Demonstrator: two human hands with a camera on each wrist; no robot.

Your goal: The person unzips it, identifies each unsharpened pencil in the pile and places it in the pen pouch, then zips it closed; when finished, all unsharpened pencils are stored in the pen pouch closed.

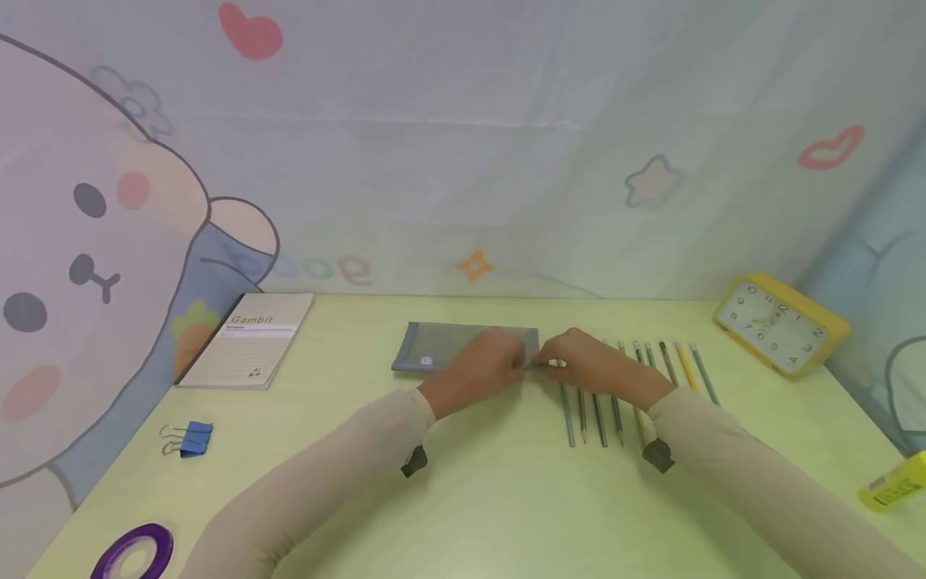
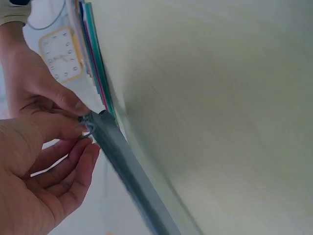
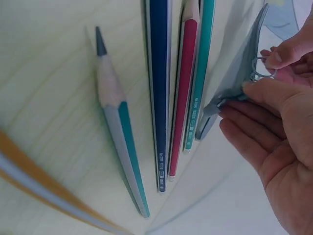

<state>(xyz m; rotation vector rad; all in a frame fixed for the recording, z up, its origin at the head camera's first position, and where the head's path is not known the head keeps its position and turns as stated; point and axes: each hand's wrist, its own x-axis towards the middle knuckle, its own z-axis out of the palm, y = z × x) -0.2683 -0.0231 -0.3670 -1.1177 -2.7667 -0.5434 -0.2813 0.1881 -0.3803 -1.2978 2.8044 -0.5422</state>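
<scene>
A grey pencil case [image 1: 427, 346] with see-through mesh lies flat near the back middle of the table. At its right end my left hand [image 1: 483, 366] pinches a thin loop [image 3: 255, 66], which looks like the zipper's pull cord. Close beside it, my right hand [image 1: 596, 366] pinches the end corner of the case between thumb and fingers. The zipped edge [image 2: 129, 171] runs away from both hands in the left wrist view. Right of the case, several pencils [image 1: 598, 418] lie side by side, partly under my right forearm; the right wrist view shows a blue pencil [image 3: 159, 98] and a red pencil [image 3: 183, 98].
A yellow clock [image 1: 777, 322] stands at the back right, a yellow box-like item [image 1: 893, 485] at the right edge. On the left are a notebook [image 1: 249, 342], a blue binder clip [image 1: 195, 439] and a purple tape roll [image 1: 162, 543]. A printed curtain hangs behind the table.
</scene>
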